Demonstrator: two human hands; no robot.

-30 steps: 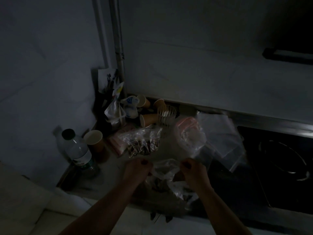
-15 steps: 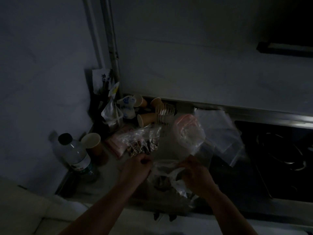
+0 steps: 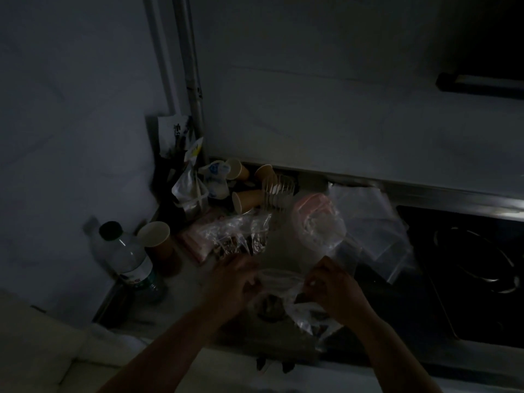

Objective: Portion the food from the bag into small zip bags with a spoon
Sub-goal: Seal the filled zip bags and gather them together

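Observation:
The scene is very dark. My left hand and my right hand both pinch the top edge of a clear plastic bag with dark food at its bottom, low on the counter. Behind my left hand lies another clear bag of dark food. A stack of empty small zip bags lies to the right, beside a clear bag with a pink rim. No spoon can be made out.
A water bottle and a paper cup stand at the left. More paper cups and packets crowd the back corner by a wall pipe. A black hob fills the right.
Both hands have stayed on the bag's top edge; the left hand has closed in slightly and the bag's mouth has been pulled flatter. The camera has shifted a little.

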